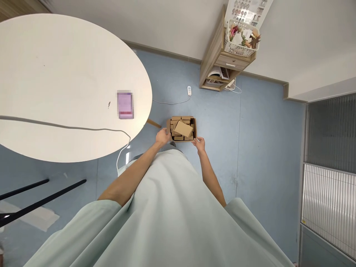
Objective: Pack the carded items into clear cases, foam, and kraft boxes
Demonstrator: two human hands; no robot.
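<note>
Below me, low over or on the floor, is an open brown cardboard box (pixel 195 129). Several smaller cardboard boxes (pixel 178 138) are packed inside it, and a flat tan carton (pixel 183 128) lies tilted across their top. My left hand (pixel 163 136) grips the box at its left side near the front corner. At the front right corner, my right hand (pixel 199 144) pinches the edge with thumb and fingers. Whether the box touches the floor, I cannot tell. The far sides of my fingers are partly hidden.
A white round table (pixel 69 66) stands on my left, bearing a cable (pixel 66 128) and a blurred purple item (pixel 125 105). A wooden cabinet (pixel 211 55) holds a white basket (pixel 240 48). A white plug-like device (pixel 189 91) with a cord lies on the blue floor (pixel 217 111).
</note>
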